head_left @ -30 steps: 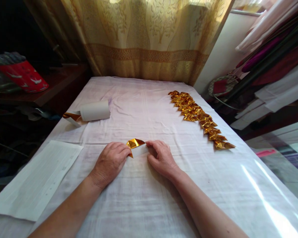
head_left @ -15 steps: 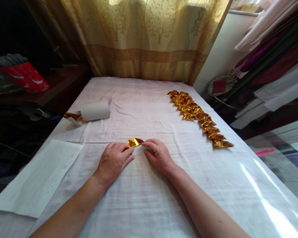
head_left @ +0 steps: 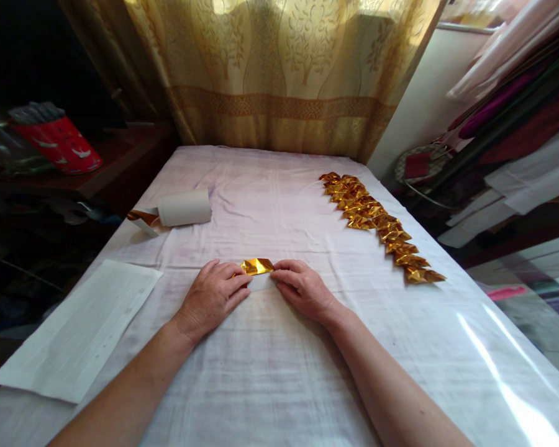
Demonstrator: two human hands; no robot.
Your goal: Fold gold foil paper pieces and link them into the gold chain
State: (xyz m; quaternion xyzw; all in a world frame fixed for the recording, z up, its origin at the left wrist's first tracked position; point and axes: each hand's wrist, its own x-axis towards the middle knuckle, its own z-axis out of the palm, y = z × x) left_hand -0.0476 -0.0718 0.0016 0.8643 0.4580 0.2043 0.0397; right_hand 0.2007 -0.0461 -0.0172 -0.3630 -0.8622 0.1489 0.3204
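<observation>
Between my hands lies a small sheet of gold foil paper [head_left: 257, 267], its shiny strip along the far side and a pale part toward me. My left hand [head_left: 217, 297] pinches its left end, fingers pressed together. At the opposite end, the fingertips of my right hand [head_left: 302, 287] are closed on the foil paper's edge. Both hands rest low on the white cloth [head_left: 279, 372]. Off to the right, several folded gold foil pieces [head_left: 377, 220] lie overlapped in a slanting row.
A white roll [head_left: 185, 207] with a gold-and-white strip at its end lies at the left. Nearer me is a flat white sheet [head_left: 79, 335]. A red cup of pens [head_left: 58, 141] stands on a dark side table. Curtains [head_left: 279, 74] hang behind; clothes [head_left: 517, 155] hang on the right.
The foil paper now shows a longer, flatter gold strip. My right hand has shifted slightly right, widening the gap between the hands. The whole view has moved a little.
</observation>
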